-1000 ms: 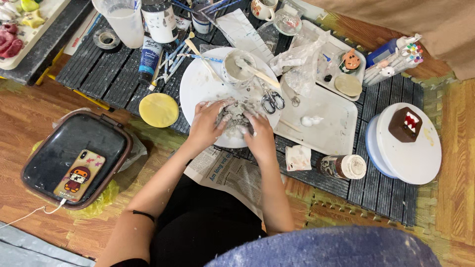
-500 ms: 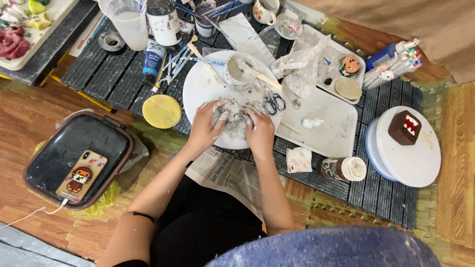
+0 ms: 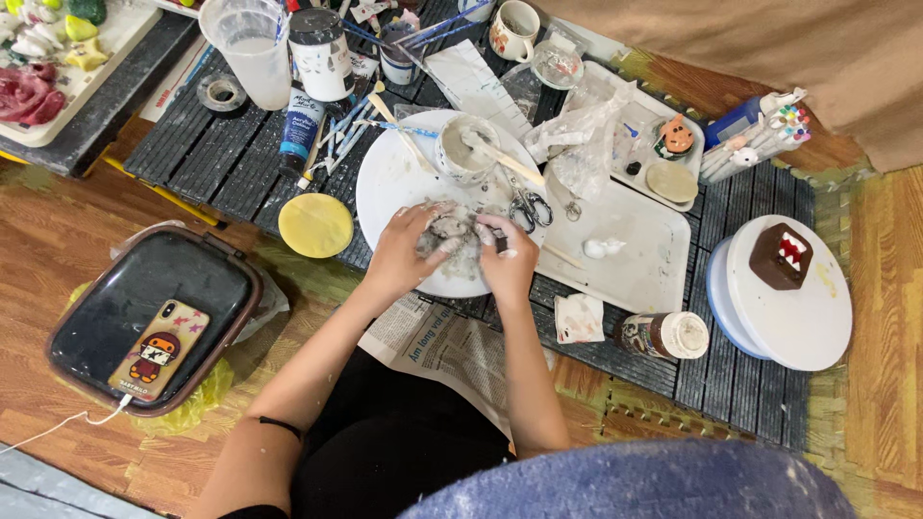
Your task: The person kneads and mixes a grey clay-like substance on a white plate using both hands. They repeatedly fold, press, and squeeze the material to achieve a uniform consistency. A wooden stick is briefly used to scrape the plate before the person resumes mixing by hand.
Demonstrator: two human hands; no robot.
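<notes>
Head view: hands (image 3: 452,252) on grey clay (image 3: 456,234)

Both forearms are bare. A thin black band (image 3: 280,426) circles the left arm. Black clothing (image 3: 385,442) covers the lap below the band.

A wooden floor (image 3: 58,240) carries a dark slatted mat (image 3: 731,375) that serves as the worktop. Directly on the mat lie a round white plate (image 3: 385,183), a white rectangular tray (image 3: 639,264), a yellow disc (image 3: 315,225), a roll of tape (image 3: 223,92), a paint tube (image 3: 300,131), a clear plastic cup (image 3: 252,43) and a white turntable (image 3: 803,312). On the floor sit a black tray (image 3: 135,298) with a phone, and newspaper (image 3: 442,341).
</notes>
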